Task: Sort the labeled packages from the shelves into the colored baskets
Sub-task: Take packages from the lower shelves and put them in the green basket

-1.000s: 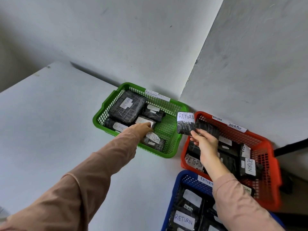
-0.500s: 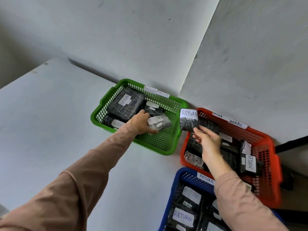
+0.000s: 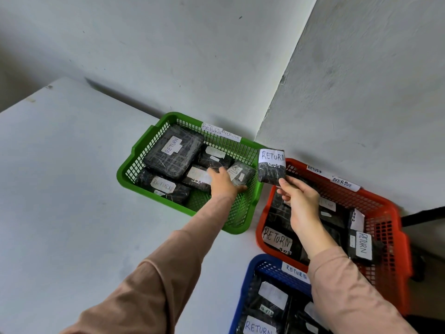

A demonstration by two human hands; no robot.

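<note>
Left: green basket [image 3: 134, 165] on the white surface [image 3: 72, 213], tagged RETURN OVERDUE, several black wrapped packages inside. Left hand [image 3: 222, 184] reaches in over the near rim, fingers curled down around a small grey-wrapped package [image 3: 240, 173] at the basket's right end; looks gripped, but the underside of the fingers is hidden, so I cannot tell for sure.

Middle: right hand [image 3: 299, 203] pinches a black RETURN package [image 3: 271, 166] by its lower edge, thumb and fingertips closed on it. Package is upright, long axis roughly vertical, label facing the camera. It hangs in the air over the gap between green basket and red basket [image 3: 390, 213], at the red one's far-left corner.

Right: the red basket lies directly below and right of the held package, so the right hand is nearer it. Blue basket [image 3: 250, 280] sits nearest the person, also holding packages.
</note>
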